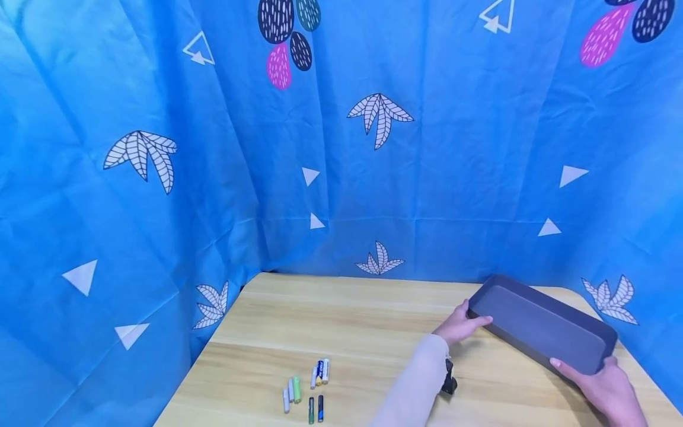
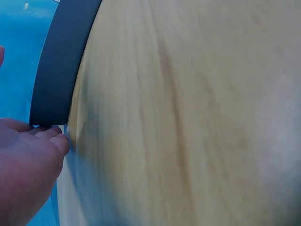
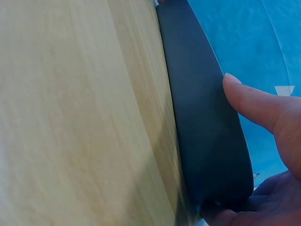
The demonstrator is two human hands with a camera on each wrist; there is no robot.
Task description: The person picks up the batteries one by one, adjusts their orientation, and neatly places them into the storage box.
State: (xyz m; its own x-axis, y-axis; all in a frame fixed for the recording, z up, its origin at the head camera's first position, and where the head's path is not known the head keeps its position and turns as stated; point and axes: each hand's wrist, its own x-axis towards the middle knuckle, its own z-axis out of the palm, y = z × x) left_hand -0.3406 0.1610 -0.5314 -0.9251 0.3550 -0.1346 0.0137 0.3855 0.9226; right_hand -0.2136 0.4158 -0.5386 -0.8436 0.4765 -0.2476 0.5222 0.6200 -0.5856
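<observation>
A dark grey rectangular tray point(image 1: 544, 323) with raised walls is held at the right side of the table. My left hand point(image 1: 460, 323) grips its left end, thumb over the rim and fingers at the outer side. At the near right corner my right hand point(image 1: 610, 382) holds the tray with the thumb on the rim. In the right wrist view, the fingers of that hand curl under the end of the tray wall point(image 3: 207, 117). The left wrist view shows the other hand's fingers point(image 2: 51, 136) at the bottom of the tray's end.
Several small batteries lie on the wooden table point(image 1: 331, 320) at front left: a green battery point(image 1: 296, 389), a blue and yellow battery point(image 1: 319, 372), and dark ones like the blue-black battery point(image 1: 321, 408). A blue patterned curtain point(image 1: 341, 178) hangs around the back and sides.
</observation>
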